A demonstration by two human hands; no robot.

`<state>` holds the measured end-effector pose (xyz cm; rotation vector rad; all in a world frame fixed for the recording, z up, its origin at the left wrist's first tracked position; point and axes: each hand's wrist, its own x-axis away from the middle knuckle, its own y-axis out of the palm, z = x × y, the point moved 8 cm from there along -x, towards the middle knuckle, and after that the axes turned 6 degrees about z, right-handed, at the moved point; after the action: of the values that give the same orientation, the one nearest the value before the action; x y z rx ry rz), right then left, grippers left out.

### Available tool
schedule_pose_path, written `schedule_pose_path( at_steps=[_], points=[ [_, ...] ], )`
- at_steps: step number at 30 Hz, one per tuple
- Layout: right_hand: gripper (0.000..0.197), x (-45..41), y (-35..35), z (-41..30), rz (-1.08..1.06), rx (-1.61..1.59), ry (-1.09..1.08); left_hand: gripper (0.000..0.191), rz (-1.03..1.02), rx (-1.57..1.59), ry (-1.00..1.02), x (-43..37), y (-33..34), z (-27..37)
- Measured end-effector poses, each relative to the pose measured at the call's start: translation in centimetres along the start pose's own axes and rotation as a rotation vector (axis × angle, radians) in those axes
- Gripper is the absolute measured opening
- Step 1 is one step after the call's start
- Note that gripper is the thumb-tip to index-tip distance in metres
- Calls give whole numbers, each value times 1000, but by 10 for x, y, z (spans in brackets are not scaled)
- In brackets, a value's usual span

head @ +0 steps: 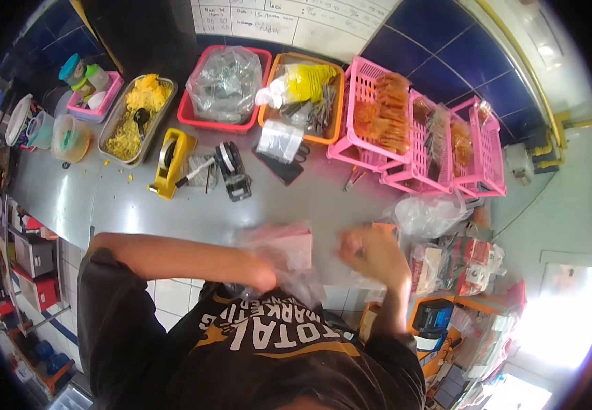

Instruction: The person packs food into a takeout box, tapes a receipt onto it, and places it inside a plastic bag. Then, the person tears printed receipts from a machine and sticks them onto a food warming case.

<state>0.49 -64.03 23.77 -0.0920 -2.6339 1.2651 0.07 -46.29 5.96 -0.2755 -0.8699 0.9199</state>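
A pale pink box [296,246] sits at the front edge of the steel counter, right before my torso. A clear plastic bag [303,287] lies around or against its near side, smeared by motion. My left hand [264,271] reaches in at the bag and the box's left side; its fingers are hidden or blurred, so its grip does not show. My right hand [378,253] is raised to the right of the box, apart from it. Its fingers are curled and blurred, and whether something small is in them cannot be made out.
Along the back stand a tray of yellow shredded food [127,138], a red basin [181,110], an orange basket [334,136] and pink racks [360,92]. Nearer lie a yellow tape dispenser [178,154], a black tape dispenser [234,177] and a phone [280,166]. Plastic bags [424,215] sit at right.
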Motion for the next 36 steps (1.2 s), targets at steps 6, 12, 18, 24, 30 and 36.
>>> schedule_pose_path(
  at_steps=[6,12,18,24,30,36],
  points=[
    [29,-275,48,-30,637,33,-247,57,75,50,14,-16,-13,-19],
    [35,-353,104,11,578,241,-87,57,-43,266,150,31,-26,-34],
    [23,-361,106,34,633,-59,-77,45,21,388,128,130,-115,-50],
    [17,-364,102,41,623,-58,-52,20,933,729,52,159,-251,-173],
    [19,-355,89,80,649,-640,160,28,1571,538,-173,121,-301,-259],
    [13,-357,88,84,587,-839,116,39,1679,223,-235,82,-314,-268]
  ],
)
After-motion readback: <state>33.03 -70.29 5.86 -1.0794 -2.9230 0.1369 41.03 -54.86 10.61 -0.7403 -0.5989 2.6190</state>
